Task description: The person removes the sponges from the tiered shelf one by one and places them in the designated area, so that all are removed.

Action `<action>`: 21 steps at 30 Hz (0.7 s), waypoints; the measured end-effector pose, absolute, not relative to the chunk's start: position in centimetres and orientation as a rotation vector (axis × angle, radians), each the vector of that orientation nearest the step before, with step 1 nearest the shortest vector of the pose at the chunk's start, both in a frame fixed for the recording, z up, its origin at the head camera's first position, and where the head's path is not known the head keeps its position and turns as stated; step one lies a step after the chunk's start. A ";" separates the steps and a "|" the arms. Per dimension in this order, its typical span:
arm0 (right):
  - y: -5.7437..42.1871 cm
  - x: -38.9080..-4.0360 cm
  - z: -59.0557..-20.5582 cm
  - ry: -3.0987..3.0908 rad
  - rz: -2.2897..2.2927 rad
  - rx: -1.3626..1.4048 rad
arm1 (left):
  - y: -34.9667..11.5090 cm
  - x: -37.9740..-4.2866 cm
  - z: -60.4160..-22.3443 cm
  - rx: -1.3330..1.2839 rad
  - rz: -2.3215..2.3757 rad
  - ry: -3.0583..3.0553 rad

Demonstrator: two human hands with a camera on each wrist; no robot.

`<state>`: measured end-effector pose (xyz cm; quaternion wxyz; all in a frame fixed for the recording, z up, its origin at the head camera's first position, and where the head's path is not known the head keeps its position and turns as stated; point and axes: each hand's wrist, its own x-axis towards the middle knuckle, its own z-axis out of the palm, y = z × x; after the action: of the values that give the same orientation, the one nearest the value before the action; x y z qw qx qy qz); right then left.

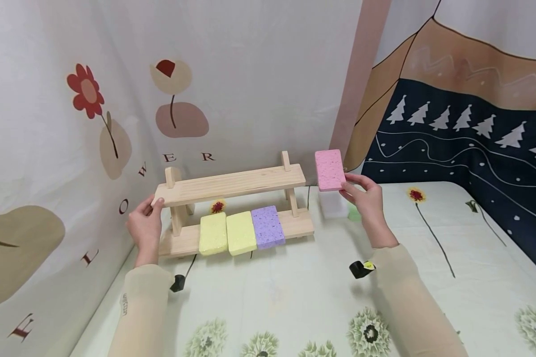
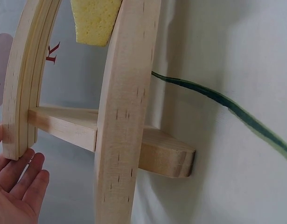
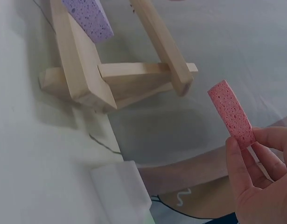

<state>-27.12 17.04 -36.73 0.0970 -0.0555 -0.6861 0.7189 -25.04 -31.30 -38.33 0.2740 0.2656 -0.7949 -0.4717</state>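
A pale two-tier wooden rack stands on the table, its upper board (image 1: 232, 186) bare. Two yellow sponges (image 1: 213, 234) and a purple sponge (image 1: 268, 227) lean side by side on its lower board (image 1: 178, 242). My left hand (image 1: 145, 225) grips the left end of the upper board, thumb on one face and fingers on the other, as the left wrist view also shows. To the right of the rack, my right hand (image 1: 366, 203) pinches a pink sponge (image 1: 329, 169) by its lower corner, held up in the air. The right wrist view shows the pink sponge (image 3: 232, 114) edge-on between thumb and fingertips.
Behind and below the pink sponge sits a white block (image 1: 332, 204), with a light green piece (image 1: 354, 212) beside it, partly hidden by my right hand. Printed curtains (image 1: 259, 99) hang close behind the rack. A flower-patterned cloth (image 1: 295, 282) covers the table.
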 end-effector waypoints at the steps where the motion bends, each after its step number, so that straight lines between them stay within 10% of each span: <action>1: 17.2 -27.1 -36.7 -2.024 2.133 -0.173 | -31.3 -25.0 -38.3 0.715 -1.265 -2.140; 21: 21.3 -26.4 -36.8 -1.966 2.139 -0.299 | -31.3 -25.1 -38.4 0.716 -1.285 -2.140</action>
<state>-26.39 21.29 -36.85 0.1103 -0.1018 -0.6689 0.7280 -25.07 -31.31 -38.35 0.2689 0.2654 -0.7938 -0.4766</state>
